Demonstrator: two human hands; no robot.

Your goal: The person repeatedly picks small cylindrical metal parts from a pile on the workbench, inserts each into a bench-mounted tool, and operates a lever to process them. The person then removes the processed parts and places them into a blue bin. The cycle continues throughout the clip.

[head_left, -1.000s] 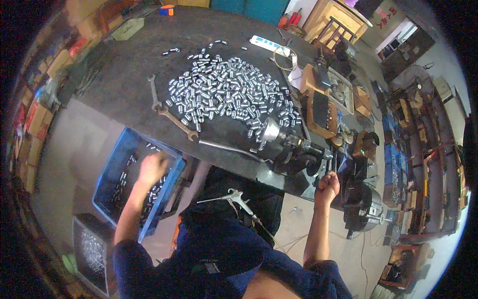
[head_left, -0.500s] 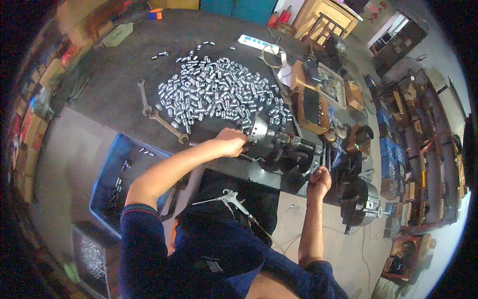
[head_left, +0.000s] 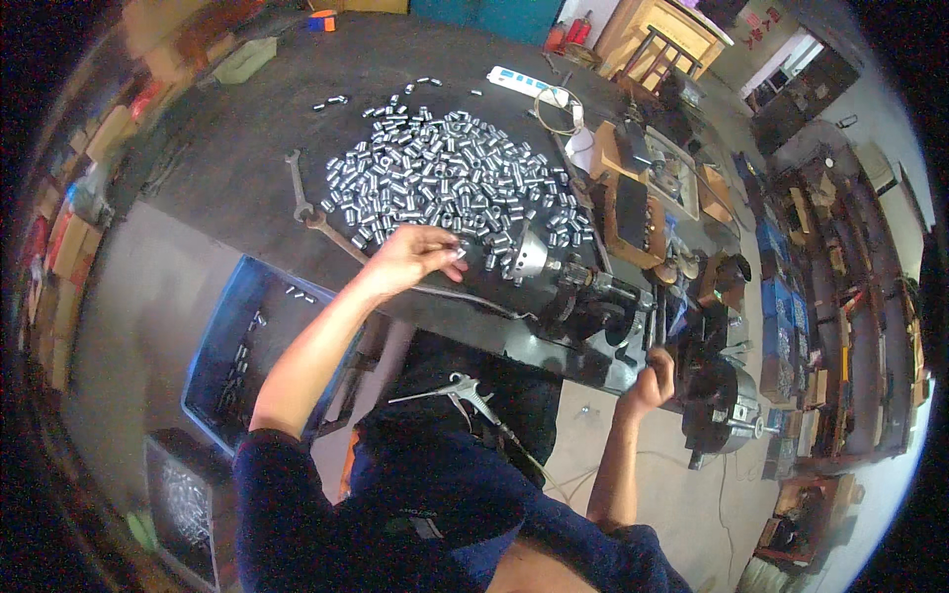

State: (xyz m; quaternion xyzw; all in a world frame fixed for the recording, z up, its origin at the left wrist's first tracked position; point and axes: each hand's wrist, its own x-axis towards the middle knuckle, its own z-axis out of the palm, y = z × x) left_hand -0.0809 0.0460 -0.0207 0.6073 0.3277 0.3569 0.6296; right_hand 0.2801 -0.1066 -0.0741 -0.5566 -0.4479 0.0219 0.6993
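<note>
My left hand (head_left: 410, 262) is at the near edge of the pile, thumb and fingers pinched on a small shiny metal sleeve (head_left: 461, 252). To its right is the round chuck (head_left: 530, 255) of a small bench machine (head_left: 598, 304), and a gap separates hand and chuck. My right hand (head_left: 649, 383) is curled closed at the lower end of the machine's lever (head_left: 651, 326); the palm hides part of the grip. Many like metal sleeves (head_left: 445, 173) lie heaped on the dark bench.
Wrenches (head_left: 301, 193) lie left of the pile. A blue-lined bin (head_left: 213, 346) with some sleeves stands below the bench edge. An air blow gun (head_left: 465, 390) hangs before me. A power strip (head_left: 529, 84) and wooden boxes (head_left: 633, 222) sit beyond the machine.
My left hand has moved left away from the chuck, now showing a sleeve in its fingertips. My right hand has moved slightly down and right. The whole view has shifted a little.
</note>
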